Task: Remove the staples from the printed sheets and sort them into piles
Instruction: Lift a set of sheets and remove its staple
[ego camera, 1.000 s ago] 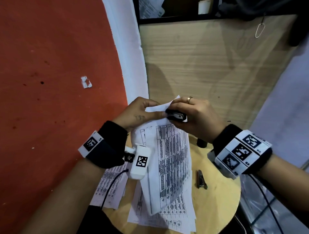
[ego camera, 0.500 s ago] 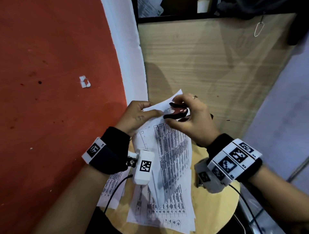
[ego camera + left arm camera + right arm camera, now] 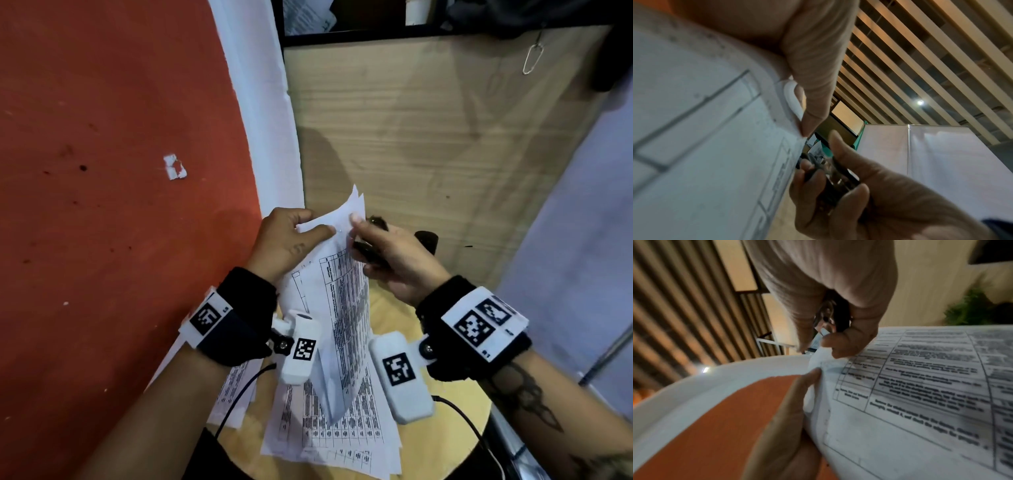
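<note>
My left hand (image 3: 308,228) pinches the top left corner of a set of printed sheets (image 3: 339,308) held up over the table; the thumb (image 3: 812,97) lies on the front of the paper (image 3: 705,146). My right hand (image 3: 363,236) grips a black staple remover (image 3: 368,251) in its curled fingers, just right of the same corner, with the thumb tip touching the paper's edge. The left wrist view shows the staple remover (image 3: 838,177) in that hand, its metal jaws beside the sheet's edge. In the right wrist view the staple remover (image 3: 836,316) sits above the printed sheets (image 3: 920,386).
A loose pile of printed sheets (image 3: 329,438) lies on the round wooden table (image 3: 448,431), and a second pile (image 3: 231,390) lies at its left edge. A dark object (image 3: 426,240) stands at the table's far side. A red wall (image 3: 102,205) and a wooden panel (image 3: 428,137) stand behind.
My right hand has turned and drawn the staple remover off the sheets' corner to the right. Its thumb now touches the paper's edge. The left hand keeps its pinch.
</note>
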Tool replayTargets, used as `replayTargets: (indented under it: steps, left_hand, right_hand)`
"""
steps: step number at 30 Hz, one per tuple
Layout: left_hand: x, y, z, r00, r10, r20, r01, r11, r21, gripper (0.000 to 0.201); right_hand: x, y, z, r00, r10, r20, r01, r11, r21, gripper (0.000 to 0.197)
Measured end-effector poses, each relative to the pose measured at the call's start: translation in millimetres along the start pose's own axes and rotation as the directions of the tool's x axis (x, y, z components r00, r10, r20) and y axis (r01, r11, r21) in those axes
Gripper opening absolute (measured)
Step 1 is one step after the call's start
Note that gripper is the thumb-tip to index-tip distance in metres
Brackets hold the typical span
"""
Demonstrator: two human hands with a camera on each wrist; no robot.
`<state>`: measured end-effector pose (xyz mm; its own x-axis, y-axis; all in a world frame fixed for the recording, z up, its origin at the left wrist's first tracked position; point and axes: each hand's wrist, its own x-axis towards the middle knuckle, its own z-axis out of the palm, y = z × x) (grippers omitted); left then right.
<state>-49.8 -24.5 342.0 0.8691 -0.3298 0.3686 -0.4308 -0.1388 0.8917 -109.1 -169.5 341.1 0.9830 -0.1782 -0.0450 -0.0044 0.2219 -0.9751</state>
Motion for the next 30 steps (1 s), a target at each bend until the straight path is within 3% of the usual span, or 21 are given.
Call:
replayTargets:
  steps: [3,7,12,15,17,20,23,26,30]
  left_hand:
    - [-1.1,-0.1,2.2,0.997,0.068,-0.041,-0.066,0.996,0.068,0.038]
    - [-0.8,-3.8,3.6,0.982,0.179,-0.066,-0.161,0.962,0.221,0.055]
    - [0.5,-4.7,5.5,0.982,0.179,-0.060,-0.157,0.952,0.261,0.055]
    - [2.6,-4.2,7.3,0.987,0.150,-0.063,-0.133,0.967,0.219,0.044]
    - [2.6,-0.7,7.8,0.994,0.087,-0.069,-0.076,0.987,0.142,0.035]
    - [1.5,6.0,8.3,0.998,-0.049,-0.043,0.048,0.999,-0.026,0.015]
    - [1.9,5.4,6.8,0.993,-0.114,-0.030,0.111,0.989,-0.099,0.015]
    - [3.1,5.3,6.2,0.991,-0.131,-0.005,0.130,0.984,-0.121,0.014]
    - [5.8,-1.2,5.7,0.988,-0.149,0.049,0.156,0.973,-0.172,0.046]
  right_hand:
    - [1.2,2.9,8.6,0.999,-0.009,-0.037,0.006,0.996,-0.086,0.019]
    - [1.6,1.1,12.9,0.997,0.020,-0.073,-0.022,0.999,-0.030,0.019]
    - [-0.2,-2.2,14.7,0.991,-0.073,-0.108,0.064,0.994,-0.088,0.020]
    - [-0.6,-1.8,17.1,0.967,-0.226,-0.117,0.208,0.966,-0.153,0.020]
    - [3.2,2.6,17.7,0.916,-0.378,-0.132,0.341,0.909,-0.239,0.021]
    - [7.0,9.5,17.9,0.782,-0.618,-0.081,0.517,0.716,-0.469,0.011]
    - [5.6,12.2,15.6,0.598,-0.799,0.063,0.602,0.396,-0.694,0.021]
    - [3.7,10.4,15.4,0.447,-0.865,0.227,0.612,0.110,-0.783,0.026]
    - [1.8,8.2,10.4,0.348,-0.830,0.435,0.567,-0.183,-0.803,0.025]
